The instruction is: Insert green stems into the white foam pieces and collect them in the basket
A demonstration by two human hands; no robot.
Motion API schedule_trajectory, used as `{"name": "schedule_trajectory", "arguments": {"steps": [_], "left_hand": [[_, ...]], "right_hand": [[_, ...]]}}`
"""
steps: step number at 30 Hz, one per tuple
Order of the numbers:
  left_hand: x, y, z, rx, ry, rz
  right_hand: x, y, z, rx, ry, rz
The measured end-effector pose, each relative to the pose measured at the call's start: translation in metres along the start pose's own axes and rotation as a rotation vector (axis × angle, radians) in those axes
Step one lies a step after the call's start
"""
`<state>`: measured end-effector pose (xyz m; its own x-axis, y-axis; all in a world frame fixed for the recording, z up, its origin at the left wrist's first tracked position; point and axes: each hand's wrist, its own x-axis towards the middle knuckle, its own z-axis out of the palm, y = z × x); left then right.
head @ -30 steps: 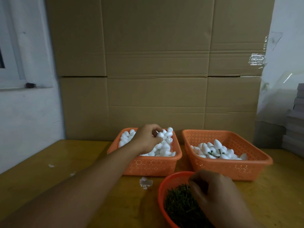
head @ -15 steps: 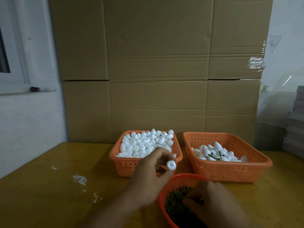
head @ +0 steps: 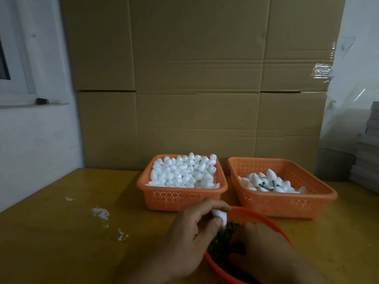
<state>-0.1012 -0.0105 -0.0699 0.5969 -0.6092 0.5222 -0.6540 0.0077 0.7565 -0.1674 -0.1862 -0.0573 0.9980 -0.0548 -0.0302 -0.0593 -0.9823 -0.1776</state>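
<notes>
My left hand [head: 190, 238] pinches one white foam piece [head: 220, 216] between thumb and fingers, just over the near rim of a round orange bowl [head: 272, 220] full of green stems [head: 220, 241]. My right hand [head: 260, 249] is down inside that bowl among the stems, its fingertips hidden, so a held stem cannot be made out. Behind stand two orange baskets: the left basket [head: 180, 196] is heaped with plain foam pieces, the right basket [head: 287, 203] holds several foam pieces with green stems in them.
All three containers sit on a yellow wooden table [head: 61, 232] with white foam crumbs [head: 100, 213] on its left part. Large cardboard boxes [head: 194, 89] form a wall right behind the baskets. A stack of grey boards [head: 367, 160] stands at the right edge.
My left hand took a foam piece from the left basket and carried it back down to the stem bowl. My right hand stayed in the bowl.
</notes>
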Motion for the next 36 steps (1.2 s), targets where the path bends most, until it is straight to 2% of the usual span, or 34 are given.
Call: {"name": "schedule_trajectory", "arguments": {"steps": [6,16,20,22,25,29,32,36], "left_hand": [[-0.003,-0.004,0.006,-0.120,-0.050,-0.077],[0.001,0.001,0.006,-0.323,0.082,-0.137],[0.001,0.005,0.004,-0.434,0.107,-0.184],[0.001,0.009,0.003,-0.529,0.115,-0.210],[0.002,0.013,0.001,-0.687,0.131,-0.262],[0.004,0.016,-0.005,-0.862,0.135,-0.364],[0.004,0.016,-0.008,-0.939,0.117,-0.433],[0.004,0.016,-0.009,-0.971,0.100,-0.483]], "right_hand": [[-0.001,0.001,0.002,0.025,0.054,-0.012],[-0.003,0.003,0.002,0.147,0.215,-0.033],[-0.005,0.003,0.003,0.223,0.326,-0.033],[-0.007,0.002,0.002,0.276,0.452,-0.039],[-0.011,-0.002,0.000,0.428,0.658,-0.050],[-0.015,-0.011,-0.007,0.894,0.750,-0.093],[-0.020,-0.023,-0.013,1.187,0.740,-0.197],[-0.021,-0.028,-0.011,1.350,0.627,-0.243]]}}
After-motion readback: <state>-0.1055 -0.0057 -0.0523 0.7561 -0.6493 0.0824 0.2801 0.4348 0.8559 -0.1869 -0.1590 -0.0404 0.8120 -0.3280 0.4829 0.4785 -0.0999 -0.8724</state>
